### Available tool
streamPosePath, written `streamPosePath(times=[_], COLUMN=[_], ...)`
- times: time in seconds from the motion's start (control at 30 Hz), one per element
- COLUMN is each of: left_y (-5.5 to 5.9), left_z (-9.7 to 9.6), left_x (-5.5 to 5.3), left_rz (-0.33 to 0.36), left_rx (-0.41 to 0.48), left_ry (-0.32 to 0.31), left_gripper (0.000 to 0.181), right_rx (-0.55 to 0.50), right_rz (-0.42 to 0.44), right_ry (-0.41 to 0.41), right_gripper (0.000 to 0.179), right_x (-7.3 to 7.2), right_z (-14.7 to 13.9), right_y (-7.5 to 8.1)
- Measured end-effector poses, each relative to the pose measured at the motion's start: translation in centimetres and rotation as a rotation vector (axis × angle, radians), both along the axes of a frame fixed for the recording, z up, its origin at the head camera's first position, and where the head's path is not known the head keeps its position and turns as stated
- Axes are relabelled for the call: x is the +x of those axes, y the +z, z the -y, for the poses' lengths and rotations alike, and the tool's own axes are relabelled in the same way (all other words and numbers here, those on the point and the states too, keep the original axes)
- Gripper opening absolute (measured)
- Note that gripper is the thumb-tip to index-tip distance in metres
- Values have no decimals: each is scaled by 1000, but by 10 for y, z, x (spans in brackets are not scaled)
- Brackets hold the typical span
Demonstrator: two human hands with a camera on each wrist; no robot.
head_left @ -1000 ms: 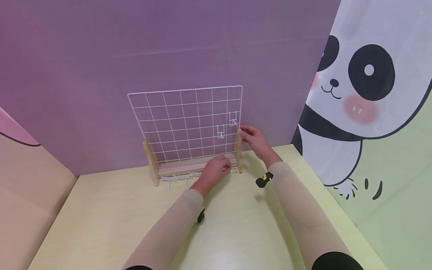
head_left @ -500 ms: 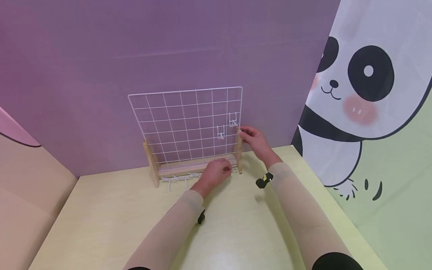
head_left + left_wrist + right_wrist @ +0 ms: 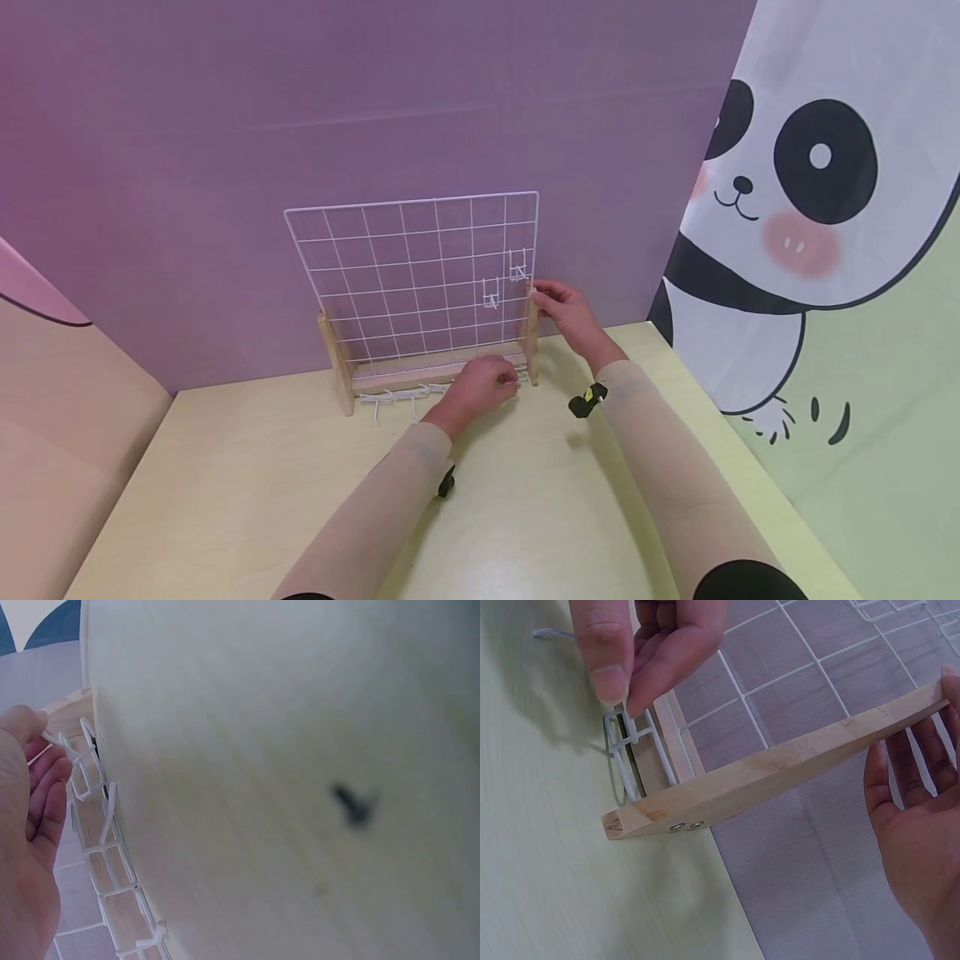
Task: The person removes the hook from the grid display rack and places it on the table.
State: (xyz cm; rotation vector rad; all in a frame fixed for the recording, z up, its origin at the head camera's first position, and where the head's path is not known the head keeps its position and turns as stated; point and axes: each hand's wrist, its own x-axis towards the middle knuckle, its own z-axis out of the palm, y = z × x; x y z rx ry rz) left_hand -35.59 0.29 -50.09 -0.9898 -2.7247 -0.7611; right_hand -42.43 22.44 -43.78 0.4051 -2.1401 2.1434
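A white wire grid panel (image 3: 412, 201) stands in a wooden base (image 3: 341, 367) against the wall. My left hand (image 3: 483, 387) is at the base's lower right, its thumb and forefinger pinching a white wire hook (image 3: 635, 739), as the right wrist view shows. At the right end, my right hand (image 3: 573, 317) holds the top of the wooden upright (image 3: 780, 761) between thumb and fingers. Two wire hooks, a lower one (image 3: 491, 295) and an upper one (image 3: 518, 270), hang on the grid's right side. My left hand hides part of the base's front.
More white wire hooks (image 3: 393, 394) lie in a row along the base's front. The pale wooden table (image 3: 225, 483) reaches a purple backdrop (image 3: 412, 92) behind. A panda-printed sheet (image 3: 765, 350) rises along the right edge.
My left hand has dropped slightly at the base's right end. The right hand stays on the upright, and the panel has not visibly moved.
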Motion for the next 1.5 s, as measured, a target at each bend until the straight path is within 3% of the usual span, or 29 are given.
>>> streamPosePath(times=[0.57,1.0,1.5], left_y=[-2,-6,-3], left_z=[1,1,2], left_x=[-2,-3,-1], left_rz=[20,-17,-6], left_rx=[-16,-32,-9], left_ry=[-30,-51,-58], left_gripper=[13,12,12], right_rx=[30,25,20], right_rz=[-3,-4,-7], right_ry=[1,-1,-1], right_gripper=[40,39,39], right_x=[0,2,3], right_z=[-1,0,0], right_y=[1,1,2])
